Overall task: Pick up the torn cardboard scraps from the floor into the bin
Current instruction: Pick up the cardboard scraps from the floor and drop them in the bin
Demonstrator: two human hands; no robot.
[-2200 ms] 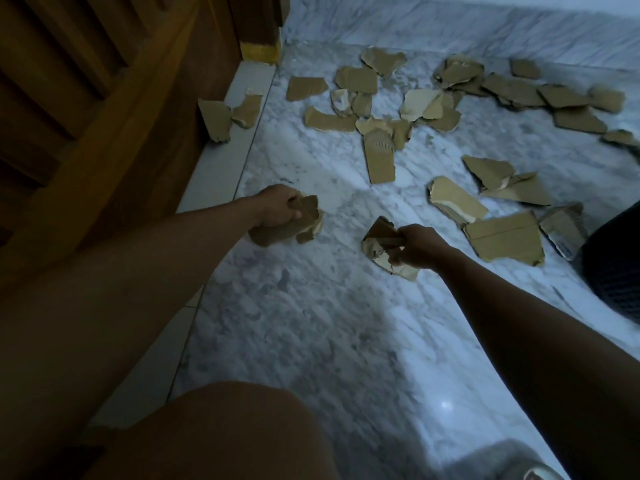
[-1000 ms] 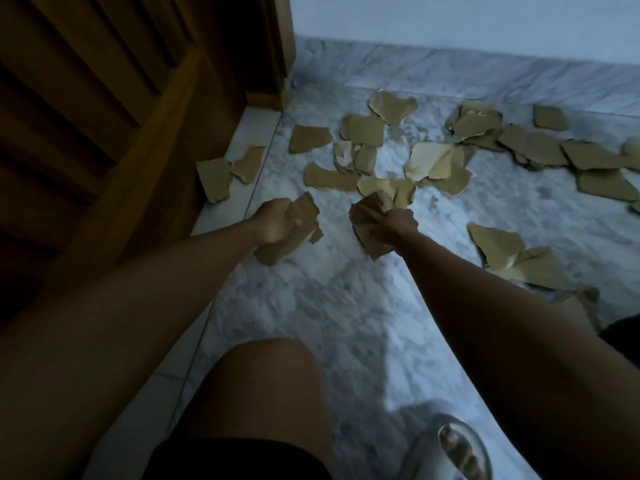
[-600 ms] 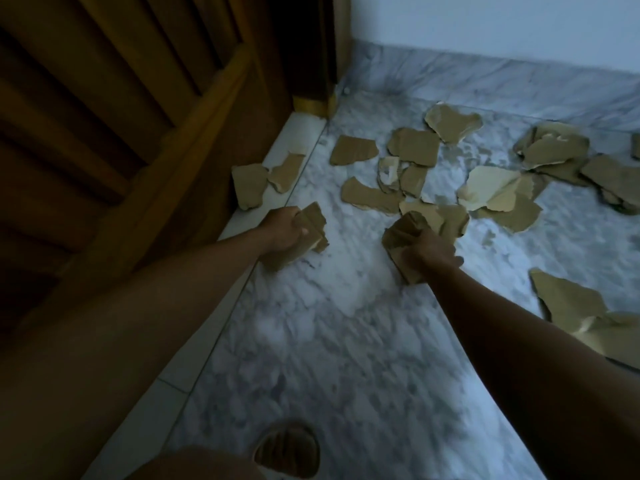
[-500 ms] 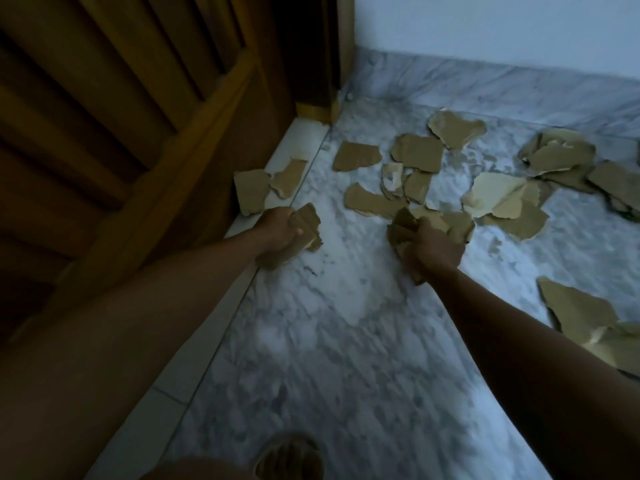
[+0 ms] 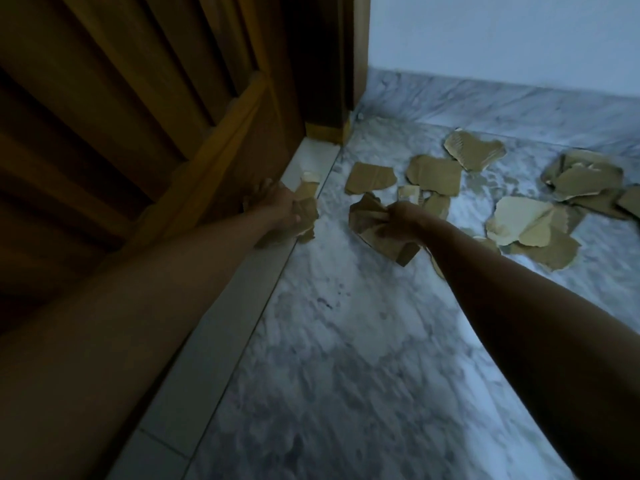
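While both fists clutch cardboard wads, left hand (image 5: pixel 282 207) reaches sill scraps (image 5: pixel 306 190) touching its fingers; right hand (image 5: pixel 401 221) nearer floor scraps (image 5: pixel 436 174) just beyond; bin unseen.

I find no legible text, label, brand or number anywhere in the head view. The cardboard scraps (image 5: pixel 434 174) on the marble floor (image 5: pixel 346 341) show plain brown faces; the light is dim, so faint print may escape me.
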